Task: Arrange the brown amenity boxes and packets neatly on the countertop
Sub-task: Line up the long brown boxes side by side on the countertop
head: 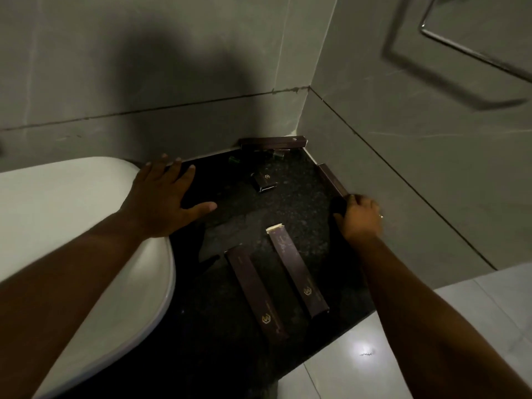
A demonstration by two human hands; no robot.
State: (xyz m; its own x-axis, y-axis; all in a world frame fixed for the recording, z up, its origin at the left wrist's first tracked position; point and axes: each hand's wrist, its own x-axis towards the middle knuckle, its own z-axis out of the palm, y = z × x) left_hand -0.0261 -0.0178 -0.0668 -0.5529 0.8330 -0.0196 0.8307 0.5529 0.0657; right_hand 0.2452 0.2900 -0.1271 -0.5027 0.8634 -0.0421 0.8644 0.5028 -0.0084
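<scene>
On the dark granite countertop [236, 326] two long brown boxes lie side by side near the front: one [256, 293] on the left, one [298, 269] on the right with a pale end flap. A small brown box [264, 181] lies further back. Another long brown box [273, 141] leans along the back wall. A fifth long box [331, 180] lies against the right wall, and my right hand [359, 217] grips its near end. My left hand [164, 197] rests flat, fingers spread, on the counter beside the basin, holding nothing.
A white basin [86, 254] fills the left of the counter. Small dark green items [234, 159] sit near the back wall. Grey tiled walls meet in the corner behind. A metal towel ring [460, 44] hangs on the right wall. Pale floor tiles [374, 355] show below the counter's edge.
</scene>
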